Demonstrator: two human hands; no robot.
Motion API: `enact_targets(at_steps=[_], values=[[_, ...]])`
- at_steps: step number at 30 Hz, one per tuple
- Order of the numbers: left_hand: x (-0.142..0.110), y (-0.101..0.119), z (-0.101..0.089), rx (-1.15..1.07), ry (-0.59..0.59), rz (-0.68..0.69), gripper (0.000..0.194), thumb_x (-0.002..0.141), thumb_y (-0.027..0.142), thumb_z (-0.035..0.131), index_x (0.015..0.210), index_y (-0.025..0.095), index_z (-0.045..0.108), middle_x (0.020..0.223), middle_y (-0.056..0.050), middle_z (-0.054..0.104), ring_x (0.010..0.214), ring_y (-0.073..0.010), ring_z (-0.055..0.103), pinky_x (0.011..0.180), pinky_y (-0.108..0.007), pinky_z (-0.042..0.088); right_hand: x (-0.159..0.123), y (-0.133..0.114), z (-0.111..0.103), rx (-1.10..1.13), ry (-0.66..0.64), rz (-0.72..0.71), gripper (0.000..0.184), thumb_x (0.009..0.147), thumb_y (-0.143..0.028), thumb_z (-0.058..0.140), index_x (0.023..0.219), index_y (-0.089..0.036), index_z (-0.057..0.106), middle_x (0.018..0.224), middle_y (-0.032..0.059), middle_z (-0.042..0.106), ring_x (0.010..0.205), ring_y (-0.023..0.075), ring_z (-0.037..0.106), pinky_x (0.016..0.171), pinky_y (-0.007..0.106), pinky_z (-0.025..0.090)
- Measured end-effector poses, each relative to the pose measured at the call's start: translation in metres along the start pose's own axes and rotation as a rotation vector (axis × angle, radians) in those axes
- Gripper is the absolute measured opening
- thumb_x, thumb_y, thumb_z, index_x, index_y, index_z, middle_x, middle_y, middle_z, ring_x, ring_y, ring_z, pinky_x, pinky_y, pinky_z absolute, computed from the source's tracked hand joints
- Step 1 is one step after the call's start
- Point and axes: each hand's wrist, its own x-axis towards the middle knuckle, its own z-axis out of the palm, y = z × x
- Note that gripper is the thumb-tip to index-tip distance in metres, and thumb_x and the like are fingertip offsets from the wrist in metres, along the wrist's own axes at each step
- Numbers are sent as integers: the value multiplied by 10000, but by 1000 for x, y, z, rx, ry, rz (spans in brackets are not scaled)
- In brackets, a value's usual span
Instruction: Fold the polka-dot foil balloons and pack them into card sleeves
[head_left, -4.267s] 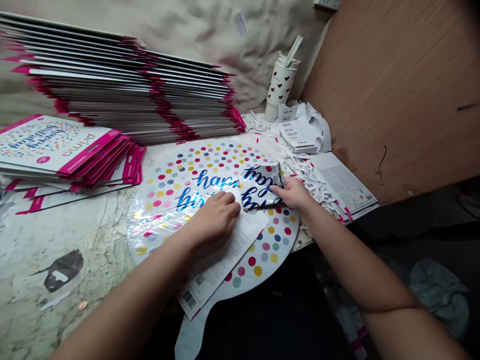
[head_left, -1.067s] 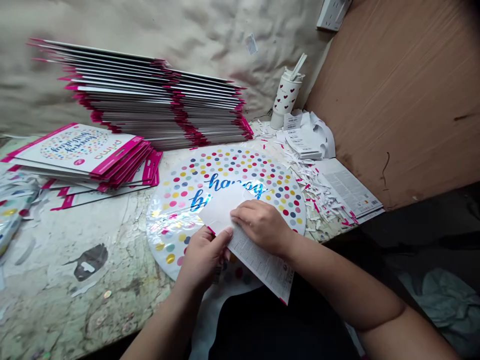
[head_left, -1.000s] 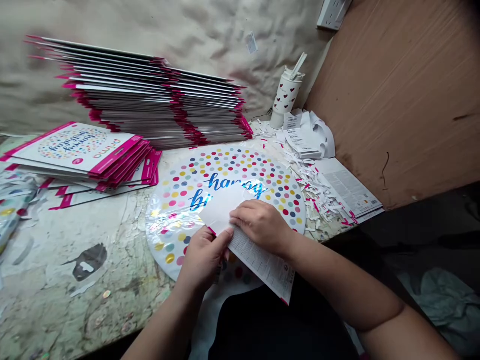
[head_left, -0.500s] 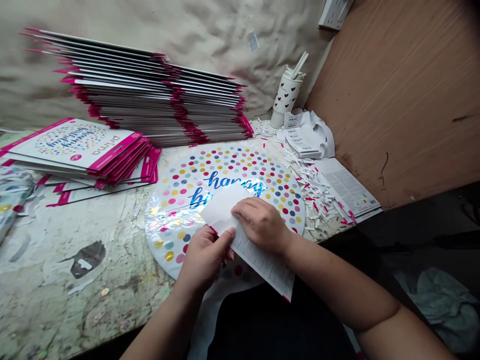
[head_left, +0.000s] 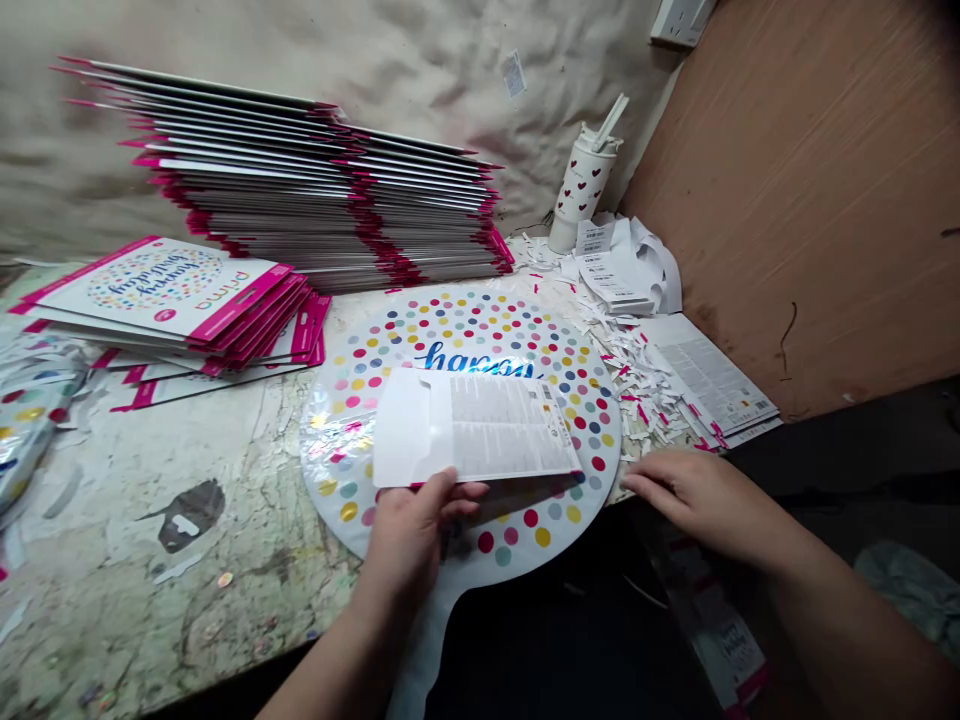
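From my feed: my left hand [head_left: 409, 555] sits near centre, holding a printed white card [head_left: 487, 425] up flat over a round foil balloon [head_left: 480, 325]. The left fingers [head_left: 450, 492] are pressed together at the card's near edge, pinching it there. The card covers the middle of the balloon, with only the top of the blue "happy" lettering showing past its far edge. The balloon lies on a stained work table [head_left: 150, 480], polka dots up, and its tail [head_left: 427, 650] hangs off the near edge.

My right hand [head_left: 709, 500] is off to the right, empty, with the fingers [head_left: 645, 482] loosely spread just beside the balloon's rim, over the table edge. Can't tell if they're touching the table.

Far left: a tall stack of packaged balloons [head_left: 322, 190] with pink header strips, and in front of it a lower stack [head_left: 157, 295] with a "happy birthday" cover. Crumpled foil [head_left: 34, 420] sits at the left edge. Far right: a heart-print tumbler [head_left: 581, 190] with a straw, a pile of labels [head_left: 619, 270], shredded paper scraps [head_left: 637, 385] and a printed sheet [head_left: 709, 375] — all near a wooden board [head_left: 795, 200]. An unclear package [head_left: 727, 640] lies below the table, near right.
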Motion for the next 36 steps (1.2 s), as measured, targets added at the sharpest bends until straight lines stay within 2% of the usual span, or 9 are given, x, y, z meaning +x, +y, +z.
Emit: enact_targets(at_steps=[3,5,9,11,15,22,29,32,36], values=[[-17,-10,15,171,-152,88,258,742,351,619,801,102,649,793,-111,702,594,-164,634,563,-284,524,26,-41,6,21,380,-332,533,816,-358,538,1307,-168,462,1255,149,526,1145,305,476,953,457,395],[-24,-11,10,361,-228,363,215,763,326,618,896,157,615,826,-75,682,644,-173,639,599,-309,533,50,-62,11,8,458,-489,511,831,-224,483,1332,-137,430,1229,166,530,1128,300,481,942,467,407],[-19,9,-39,688,295,1367,565,599,134,759,1085,272,505,1119,-68,554,1015,-238,563,879,-418,468,91,-69,19,216,491,-779,382,854,-122,401,1174,-216,587,1022,91,614,1019,198,556,901,375,448],[-10,21,-65,925,363,1592,688,622,116,731,1216,299,435,1293,-93,462,1202,-290,441,1014,-508,334,100,-64,24,293,479,-896,322,865,-152,424,1084,-261,632,997,46,642,1094,190,528,996,415,363],[6,14,-84,1372,-189,1509,388,819,128,495,1177,271,546,1159,-72,630,1135,-253,542,1072,-510,248,92,-65,46,143,513,-886,357,840,-147,434,1158,-198,588,1149,97,618,1157,246,495,965,465,393],[7,-34,-75,1507,-369,1356,382,833,169,487,1207,225,548,1230,-124,583,1171,-270,512,972,-465,405,39,-66,81,10,426,-760,330,863,-234,486,1149,-95,575,1181,193,590,1167,309,500,907,474,460],[12,-15,-50,1399,-219,1100,145,847,310,500,842,218,612,833,-46,681,821,-203,630,867,-411,429,54,-70,67,303,304,-457,151,809,-290,587,707,-182,612,885,66,656,894,209,588,800,372,473],[23,-9,-36,1426,-99,965,208,840,391,497,908,202,550,783,-42,624,767,-208,578,750,-361,444,71,-76,54,247,215,-313,140,754,-267,646,855,-175,615,950,76,635,942,224,560,809,374,466],[37,0,-48,1586,109,969,459,755,571,530,961,160,530,926,-123,574,878,-293,521,763,-419,417,82,-77,43,86,25,-589,507,737,-341,675,1207,-223,526,1364,110,433,1262,277,381,1015,436,343]])
